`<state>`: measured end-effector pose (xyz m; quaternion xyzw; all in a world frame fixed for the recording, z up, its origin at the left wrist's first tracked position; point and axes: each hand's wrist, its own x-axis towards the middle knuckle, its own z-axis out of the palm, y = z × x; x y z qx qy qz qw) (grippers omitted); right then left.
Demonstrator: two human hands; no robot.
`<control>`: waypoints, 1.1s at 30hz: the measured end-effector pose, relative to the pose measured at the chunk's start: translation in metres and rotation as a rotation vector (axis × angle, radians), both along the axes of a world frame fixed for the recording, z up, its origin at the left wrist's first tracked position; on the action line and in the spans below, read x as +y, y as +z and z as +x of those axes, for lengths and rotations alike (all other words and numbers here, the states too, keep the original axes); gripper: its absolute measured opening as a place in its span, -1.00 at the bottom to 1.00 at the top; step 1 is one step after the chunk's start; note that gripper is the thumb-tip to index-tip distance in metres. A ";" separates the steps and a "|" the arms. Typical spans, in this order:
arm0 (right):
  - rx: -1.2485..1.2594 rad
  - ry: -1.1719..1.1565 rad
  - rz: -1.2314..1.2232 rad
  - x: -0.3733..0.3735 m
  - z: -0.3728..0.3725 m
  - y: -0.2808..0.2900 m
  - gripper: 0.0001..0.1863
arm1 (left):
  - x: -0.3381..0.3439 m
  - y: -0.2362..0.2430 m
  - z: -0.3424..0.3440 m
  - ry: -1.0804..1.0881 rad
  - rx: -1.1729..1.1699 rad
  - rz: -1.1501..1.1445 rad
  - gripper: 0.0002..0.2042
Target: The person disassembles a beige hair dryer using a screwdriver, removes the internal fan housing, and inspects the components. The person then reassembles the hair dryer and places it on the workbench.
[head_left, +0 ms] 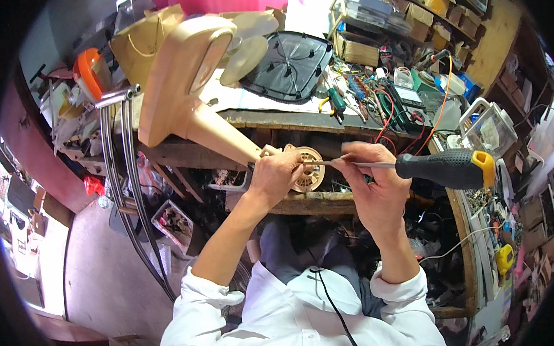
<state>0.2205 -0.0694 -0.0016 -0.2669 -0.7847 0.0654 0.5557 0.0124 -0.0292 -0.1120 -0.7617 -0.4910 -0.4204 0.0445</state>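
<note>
A beige fan body (216, 133) lies slanted across the bench, with pale blades (245, 55) behind its head. Its narrow neck ends at a round, ribbed beige part (311, 171) close in front of me. My left hand (271, 178) is closed on the neck end beside that round part, its fingertips at the screwdriver's tip. My right hand (376, 181) is closed round the metal shaft of a large screwdriver (441, 170) with a black and yellow handle. The screwdriver lies almost level, its tip pointing left over the round part. The exact contact of the tip is hidden by my fingers.
On the bench (268, 119) lie a black ribbed plate (291, 66), pliers (336, 102) and tangled wires. Bent chrome tubes (132, 173) stand at the left. Crowded shelves (431, 18) fill the back right. A yellow tape measure (505, 259) lies at the right.
</note>
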 end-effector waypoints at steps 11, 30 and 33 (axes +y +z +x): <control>-0.035 -0.019 -0.011 0.001 0.006 0.006 -0.79 | -0.015 -0.002 -0.021 0.084 0.012 -0.228 -0.65; 0.060 0.072 -0.197 -0.001 0.007 -0.001 -0.85 | -0.015 0.002 -0.009 0.113 -0.047 -0.272 -0.68; -0.032 0.016 -0.098 -0.001 0.005 -0.003 -0.85 | -0.015 -0.002 -0.012 0.108 -0.059 -0.216 -0.68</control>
